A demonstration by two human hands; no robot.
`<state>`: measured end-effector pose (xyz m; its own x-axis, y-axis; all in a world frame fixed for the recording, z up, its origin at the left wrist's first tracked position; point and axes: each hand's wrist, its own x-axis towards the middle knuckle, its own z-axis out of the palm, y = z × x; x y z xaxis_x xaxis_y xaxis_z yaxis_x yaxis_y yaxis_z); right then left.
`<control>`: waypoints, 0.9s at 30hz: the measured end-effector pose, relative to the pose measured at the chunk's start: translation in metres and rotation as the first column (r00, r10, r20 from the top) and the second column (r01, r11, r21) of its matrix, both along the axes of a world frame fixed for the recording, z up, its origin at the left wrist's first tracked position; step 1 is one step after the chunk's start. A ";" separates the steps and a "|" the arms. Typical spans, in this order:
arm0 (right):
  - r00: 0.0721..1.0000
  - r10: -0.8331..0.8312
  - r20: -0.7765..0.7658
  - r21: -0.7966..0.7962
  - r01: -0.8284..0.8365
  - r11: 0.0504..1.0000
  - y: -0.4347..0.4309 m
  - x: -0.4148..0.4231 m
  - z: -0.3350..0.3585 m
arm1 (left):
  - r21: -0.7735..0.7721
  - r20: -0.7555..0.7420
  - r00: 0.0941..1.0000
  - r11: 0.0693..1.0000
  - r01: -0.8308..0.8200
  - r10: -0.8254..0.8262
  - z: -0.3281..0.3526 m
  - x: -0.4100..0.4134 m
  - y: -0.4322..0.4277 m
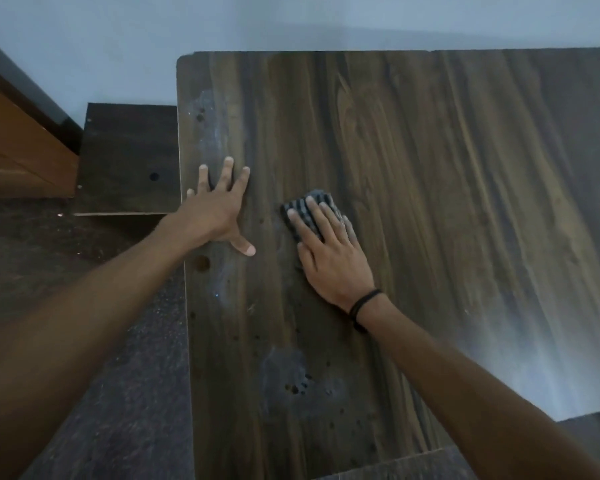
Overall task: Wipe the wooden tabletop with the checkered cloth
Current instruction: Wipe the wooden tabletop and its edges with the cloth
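Most of the checkered cloth (pixel 316 195) is hidden under your right hand (pixel 329 258). Only a dark, pale-striped edge shows past your fingertips, so you can't read its full shape or how it is folded. It lies left of centre in the frame on the wooden tabletop (pixel 430 202). Your right-hand fingers lie straight and close together, pressing flat on the cloth rather than curling round it.

Your left hand (pixel 219 209) rests palm down on the bare wood near the tabletop's left edge, just beside the cloth but not touching it, with fingers and thumb spread wide.

The tabletop runs out of the frame at the right and bottom, and its far right side fades into a pale blur. The whole view is soft, so fine detail is hard to make out.

The tabletop is dark brown with long streaky grain and a rounded upper-left corner. A round hole (pixel 201 263) and many small dark pits mark its left strip, along with chalky grey patches (pixel 291 372).

A thin black band (pixel 362 303) circles your right wrist.

At the left of the frame, a darker flat board (pixel 125 157) with one small hole sits lower, above a dark speckled floor (pixel 118 358). An orange-brown wooden panel (pixel 14 143) is cut off at the upper left, and a pale blue wall (pixel 118 46) fills the top.
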<state>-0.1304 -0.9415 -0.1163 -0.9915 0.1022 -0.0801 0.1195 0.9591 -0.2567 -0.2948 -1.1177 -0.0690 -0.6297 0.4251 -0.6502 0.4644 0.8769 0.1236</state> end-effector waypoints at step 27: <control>0.996 0.089 -0.020 0.008 -0.089 0.996 -0.004 0.112 -0.002 | -0.025 0.024 1.000 1.000 -0.014 0.014 0.010 0.083 0.000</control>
